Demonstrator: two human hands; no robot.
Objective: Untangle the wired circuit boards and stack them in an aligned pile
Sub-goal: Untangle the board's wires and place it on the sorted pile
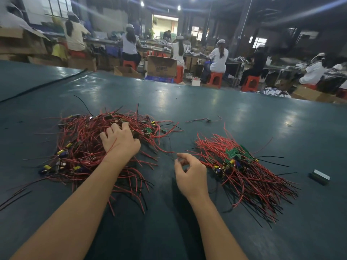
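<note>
Circuit boards (231, 152) with red wires lie in two lots on the dark table (206, 102): a tangled heap (84, 147) at left and an aligned pile (249, 177) at right. The left hand (120, 141) claws into the heap with its fingertips buried, so its grip is hidden. The right hand (189, 171) hovers half-curled between the lots; whether it pinches the thin black wire (170, 145) is unclear. The person would do best to lift one board slowly and let its wires slide free.

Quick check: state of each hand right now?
Left hand: fingers sunk in the tangled pile; grip cannot be told.
Right hand: seems to pinch a thin black wire.
</note>
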